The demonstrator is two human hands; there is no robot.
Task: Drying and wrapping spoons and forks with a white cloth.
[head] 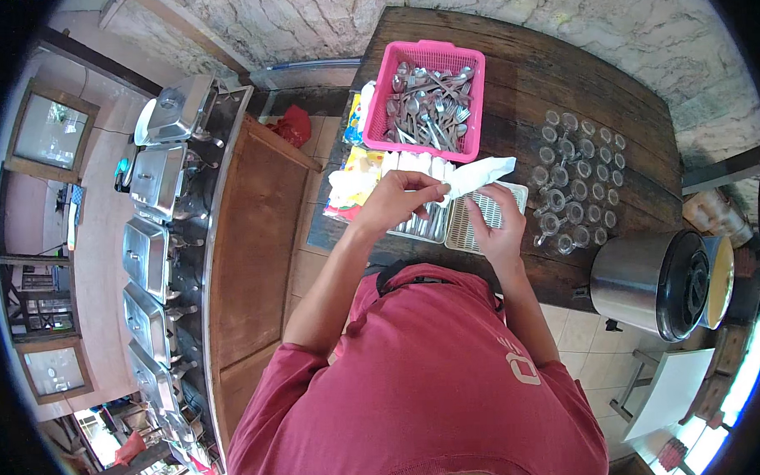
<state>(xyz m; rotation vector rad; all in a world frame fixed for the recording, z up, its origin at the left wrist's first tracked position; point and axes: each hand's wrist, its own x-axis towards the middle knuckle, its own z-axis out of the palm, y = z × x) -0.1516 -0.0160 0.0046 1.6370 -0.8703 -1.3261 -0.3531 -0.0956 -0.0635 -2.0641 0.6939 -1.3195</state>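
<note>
A white paper napkin (pixel 483 174), folded into a long wrap, is pinched at its left end by my left hand (pixel 396 202). My right hand (pixel 500 224) is just below its right part, fingertips at the lower edge and thumb apart. Whether cutlery lies inside the wrap is hidden. Beneath my hands is a light plastic basket; its left part holds metal cutlery (pixel 420 226) and several white wrapped bundles (pixel 409 161). The woven right part (pixel 464 231) shows its bare bottom. Behind it, a pink plastic basket (pixel 481 102) is heaped with spoons and forks (pixel 429 107).
Several glass mugs (pixel 557 178) stand right on the dark wooden table (pixel 512 63). Near its front right edge is a steel drink urn (pixel 633 285) with a black lid. Napkin packs (pixel 356 182) lie left of the basket. Steel chafing dishes (pixel 145 246) line a counter leftward.
</note>
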